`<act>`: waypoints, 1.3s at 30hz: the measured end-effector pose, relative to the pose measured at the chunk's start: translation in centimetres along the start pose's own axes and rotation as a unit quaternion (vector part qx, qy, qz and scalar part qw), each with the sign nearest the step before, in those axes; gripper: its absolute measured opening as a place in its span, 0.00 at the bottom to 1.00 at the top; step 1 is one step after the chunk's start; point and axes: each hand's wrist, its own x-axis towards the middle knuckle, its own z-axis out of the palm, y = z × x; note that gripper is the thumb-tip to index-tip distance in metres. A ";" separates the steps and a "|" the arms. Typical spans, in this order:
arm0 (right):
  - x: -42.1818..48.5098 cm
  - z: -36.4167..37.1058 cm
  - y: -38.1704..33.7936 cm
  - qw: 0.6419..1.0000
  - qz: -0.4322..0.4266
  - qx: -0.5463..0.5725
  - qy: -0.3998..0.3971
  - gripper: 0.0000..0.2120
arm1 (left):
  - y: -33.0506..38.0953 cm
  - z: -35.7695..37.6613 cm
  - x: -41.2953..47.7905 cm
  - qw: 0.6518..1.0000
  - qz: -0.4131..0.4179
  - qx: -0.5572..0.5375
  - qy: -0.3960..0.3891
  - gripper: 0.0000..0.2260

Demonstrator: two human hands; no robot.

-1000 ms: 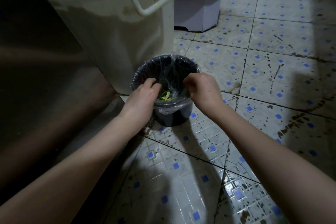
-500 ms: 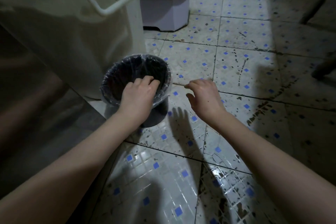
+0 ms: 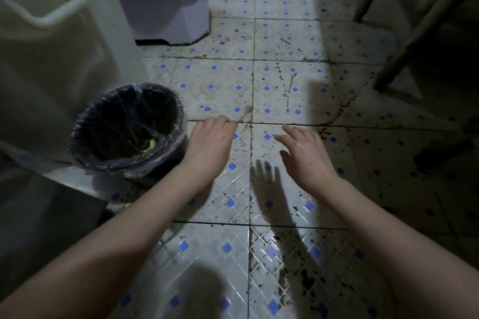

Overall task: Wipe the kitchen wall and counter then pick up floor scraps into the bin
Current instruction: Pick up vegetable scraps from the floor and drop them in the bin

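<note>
A small dark bin [image 3: 103,160] lined with a clear plastic bag stands on the tiled floor at the left; green and yellow scraps [image 3: 149,145] lie at its bottom. My left hand [image 3: 210,142] hovers just right of the bin's rim, palm down, fingers loosely curled, holding nothing. My right hand [image 3: 303,153] is further right over the floor, fingers spread and empty. Thin dark stem-like scraps [image 3: 289,93] and small dark specks lie on the tiles beyond my hands.
A large cream container [image 3: 59,59] with a handle stands behind the bin. A pale appliance base [image 3: 168,15] is at the top centre. Furniture legs [image 3: 414,33] cross the top right. A dark cabinet face [image 3: 39,220] runs along the left.
Both hands have left the bin and moved right over the floor. The left hand let go of the bin's rim. The view has shifted right, so the bin now sits further left.
</note>
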 end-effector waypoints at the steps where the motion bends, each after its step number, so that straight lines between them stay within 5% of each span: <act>1: -0.4 -0.1 0.6 1.000 0.010 0.000 -0.001 0.22 | 0.5 0.4 0.2 1.000 0.001 -0.009 -0.009 0.18; 12: -3.6 -0.2 5.4 0.996 0.084 0.031 -0.020 0.25 | 4.1 3.3 2.7 0.996 0.022 -0.019 -0.081 0.20; 19: -5.0 -1.9 5.6 0.972 0.181 0.146 -0.003 0.33 | 4.9 0.2 4.5 0.990 0.070 -0.005 -0.123 0.18; 27: -8.1 -11.0 2.9 0.966 0.202 0.115 -0.116 0.29 | 3.0 -11.5 3.7 0.987 0.054 -0.046 -0.145 0.16; 39: -11.2 -35.1 -5.0 0.961 0.216 0.108 -0.138 0.31 | 1.5 -37.1 2.4 0.981 0.032 -0.053 -0.183 0.15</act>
